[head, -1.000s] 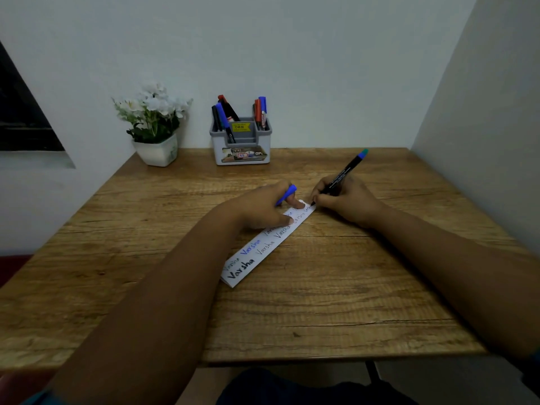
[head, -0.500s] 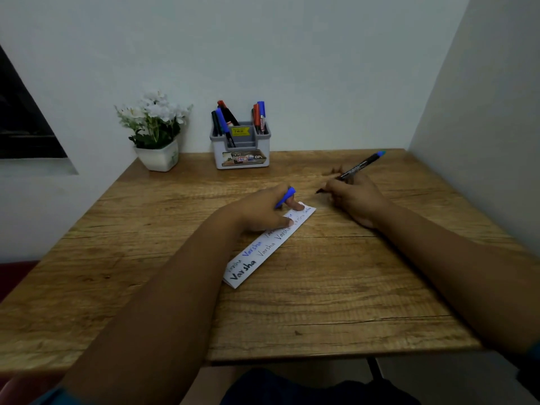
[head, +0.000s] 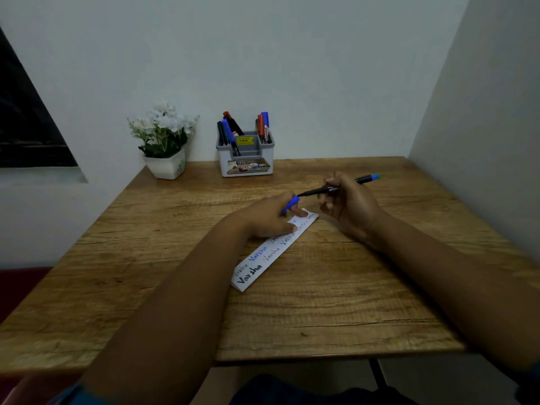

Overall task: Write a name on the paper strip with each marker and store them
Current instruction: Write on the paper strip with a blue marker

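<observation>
A white paper strip [head: 257, 266] lies diagonally on the wooden table [head: 321, 302], covered with a name written several times in black and blue. My left hand [head: 268, 217] rests on the strip's far end and holds a blue marker cap [head: 290, 204] between its fingers. My right hand [head: 347, 204] grips a black marker with a blue end [head: 365, 180], held level above the table. The marker's tip points left and sits at the mouth of the blue cap. A grey holder [head: 247, 159] at the back holds several markers.
A white pot of white flowers [head: 165, 141] stands at the back left, next to the holder. Walls close off the table's far and right sides. A dark window frame [head: 26, 127] is at the left.
My right hand lifted the marker off the strip's far end, swung it level and brought its tip to the cap in my left hand. My left hand stayed on the strip.
</observation>
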Demonstrator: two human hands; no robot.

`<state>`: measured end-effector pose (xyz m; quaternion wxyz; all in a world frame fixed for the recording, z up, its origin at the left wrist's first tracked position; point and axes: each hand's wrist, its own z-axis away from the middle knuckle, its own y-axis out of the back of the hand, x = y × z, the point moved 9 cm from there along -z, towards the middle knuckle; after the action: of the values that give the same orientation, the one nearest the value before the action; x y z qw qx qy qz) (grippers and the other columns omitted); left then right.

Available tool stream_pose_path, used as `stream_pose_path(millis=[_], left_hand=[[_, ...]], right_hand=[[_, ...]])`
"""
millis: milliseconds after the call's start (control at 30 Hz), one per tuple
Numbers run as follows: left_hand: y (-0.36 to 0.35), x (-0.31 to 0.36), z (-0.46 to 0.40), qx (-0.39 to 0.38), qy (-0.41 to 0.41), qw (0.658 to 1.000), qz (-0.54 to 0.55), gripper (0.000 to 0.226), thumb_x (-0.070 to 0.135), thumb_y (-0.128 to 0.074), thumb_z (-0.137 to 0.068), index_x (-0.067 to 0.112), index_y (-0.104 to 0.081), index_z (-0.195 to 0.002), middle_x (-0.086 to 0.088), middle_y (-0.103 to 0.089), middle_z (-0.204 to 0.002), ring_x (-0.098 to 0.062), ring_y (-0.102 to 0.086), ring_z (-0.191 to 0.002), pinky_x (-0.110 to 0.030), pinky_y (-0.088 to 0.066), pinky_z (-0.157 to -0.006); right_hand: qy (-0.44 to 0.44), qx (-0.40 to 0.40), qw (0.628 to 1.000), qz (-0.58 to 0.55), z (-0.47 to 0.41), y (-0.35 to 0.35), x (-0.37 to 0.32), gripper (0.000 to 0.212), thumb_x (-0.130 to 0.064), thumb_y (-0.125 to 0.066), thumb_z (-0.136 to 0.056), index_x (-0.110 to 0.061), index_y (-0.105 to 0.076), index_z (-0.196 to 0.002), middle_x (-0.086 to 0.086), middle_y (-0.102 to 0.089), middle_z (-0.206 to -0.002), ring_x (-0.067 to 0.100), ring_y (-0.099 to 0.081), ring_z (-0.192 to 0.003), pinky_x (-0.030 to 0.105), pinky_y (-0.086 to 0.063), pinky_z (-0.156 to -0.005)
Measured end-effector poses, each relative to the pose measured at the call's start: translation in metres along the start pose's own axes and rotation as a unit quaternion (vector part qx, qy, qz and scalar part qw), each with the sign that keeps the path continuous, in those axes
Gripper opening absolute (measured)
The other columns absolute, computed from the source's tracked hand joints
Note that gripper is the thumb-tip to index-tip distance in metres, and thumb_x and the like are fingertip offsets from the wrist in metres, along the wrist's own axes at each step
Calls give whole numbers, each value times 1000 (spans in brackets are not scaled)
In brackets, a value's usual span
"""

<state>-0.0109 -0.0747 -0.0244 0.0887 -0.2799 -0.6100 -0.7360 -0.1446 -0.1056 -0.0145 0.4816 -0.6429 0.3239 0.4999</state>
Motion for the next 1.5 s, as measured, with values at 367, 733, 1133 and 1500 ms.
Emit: stream_pose_path(millis=[367, 733, 1133, 1500], left_hand=[[-1, 4, 0, -9, -1, 999, -50, 49, 28, -63, -91, 20, -36, -131, -1, -50, -109, -16, -50, -90, -28, -36, -63], [-2, 5, -2, -3, -13, 998, -66, 43, 28, -62, -92, 23, -38, -127, 0, -51, -104, -8, -45, -81, -26, -34, -61], [-20, -2, 3, -65, 16, 997, -44, 47, 30, -46, -101, 19, -28, -143, -7, -32, -138, -19, -36, -122, -32, -31, -99], [0, 5, 14, 15, -19, 999, 40, 43, 20, -67, -89, 22, -49, -128, 11, -53, -109, -7, -52, -95, -25, -41, -77]], right_hand=[[31, -1, 991, 130, -3, -3, -8, 23, -12, -47, -98, -12, -53, -76, 6, -60, -62, 12, -48, -52, 23, -44, -54], [67, -26, 977, 202, -1, -12, -13, 24, -8, -47, -98, -8, -54, -75, 7, -61, -61, 13, -50, -51, 23, -46, -53], [87, -103, 938, 319, 1, -34, 5, 21, -10, -64, -92, 4, -57, -78, -1, -57, -52, 8, -49, -44, 20, -42, -47], [-262, -328, 907, -9, 33, -12, 23, 92, -71, -42, -85, 2, -46, -141, 28, -55, -131, 34, -57, -116, 42, -46, -100]])
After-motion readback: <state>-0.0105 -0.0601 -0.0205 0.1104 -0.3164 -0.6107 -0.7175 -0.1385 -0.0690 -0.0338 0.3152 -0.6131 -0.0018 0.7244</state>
